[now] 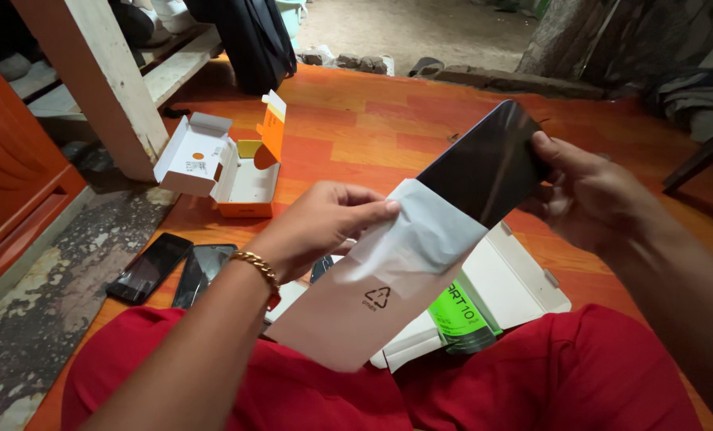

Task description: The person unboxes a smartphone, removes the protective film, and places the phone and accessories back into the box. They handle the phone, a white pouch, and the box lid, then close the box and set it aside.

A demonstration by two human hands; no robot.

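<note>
two hands split the work: the left hand (316, 227) pinches the white sleeve (388, 279), the right hand (588, 195) grips the dark phone (488, 164), seemingly half sheathed, so each can slide apart.

The phone (491, 164) has a glossy black glass-like face that throws back the light, and the sleeve (388, 271) half-covering it looks like thin, matt, frosted white film or paper, slightly crinkled where the left hand's fingers (372, 209) pinch it. The floor (388, 128) is orange-painted wood boards with a smooth, faintly shiny finish, giving way along its left edge to rough, flaking concrete (37, 303). The open boxes (229, 164) are smooth matt cardboard, white and orange; the bracelet (254, 263) is shiny gold-coloured metal links, and the trousers (532, 375) are soft matt red cloth.
</note>
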